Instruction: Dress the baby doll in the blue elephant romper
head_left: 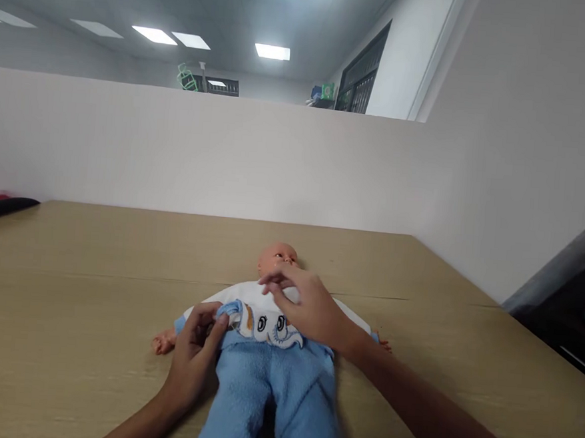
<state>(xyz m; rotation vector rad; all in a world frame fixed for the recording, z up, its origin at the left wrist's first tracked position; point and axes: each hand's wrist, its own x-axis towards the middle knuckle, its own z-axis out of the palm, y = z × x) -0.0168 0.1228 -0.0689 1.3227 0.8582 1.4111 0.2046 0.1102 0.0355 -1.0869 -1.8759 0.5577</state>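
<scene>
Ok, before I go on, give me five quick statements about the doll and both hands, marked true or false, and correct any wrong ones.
1. The doll lies face up on the table. True.
2. The doll's legs are dressed in red. False: its trousers are blue.
3. The left hand pinches blue cloth beside the cartoon face on the doll's front. True.
4. The doll lies with its feet farthest from the camera. False: its head is at the far end.
5. The right hand is clamped on the doll's knee. False: it is over the doll's upper body, fingers partly curled, with nothing visible in its grasp.
</scene>
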